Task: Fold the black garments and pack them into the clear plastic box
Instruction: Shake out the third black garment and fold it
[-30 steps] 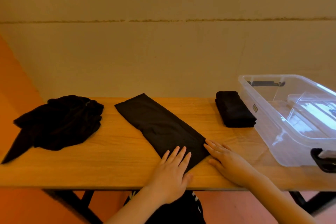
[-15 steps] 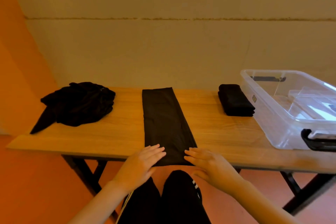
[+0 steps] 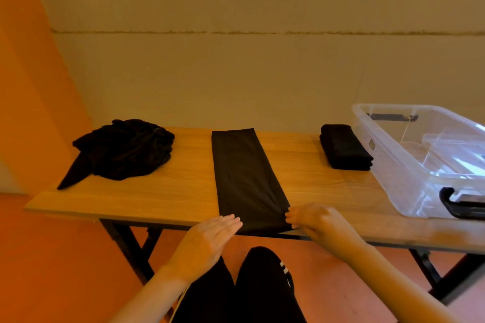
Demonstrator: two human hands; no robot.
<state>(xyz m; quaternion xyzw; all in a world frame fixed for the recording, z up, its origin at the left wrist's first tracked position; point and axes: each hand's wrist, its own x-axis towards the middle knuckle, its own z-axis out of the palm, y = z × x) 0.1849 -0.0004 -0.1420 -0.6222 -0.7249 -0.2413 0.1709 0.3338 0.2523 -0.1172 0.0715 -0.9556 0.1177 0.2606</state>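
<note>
Two hands work the near end of a long black strip laid across the bench. The left hand lies flat, its grip apart; the right hand seems to pinch the corner. Next, I'd guess, comes folding it away lengthwise, like the folded stack beside the clear box; a heap waits.

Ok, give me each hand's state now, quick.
Left hand: open, straight fingers at the near end of the long folded black garment.
Right hand: fingers curled at the garment's near right corner, apparently pinching it.
</note>
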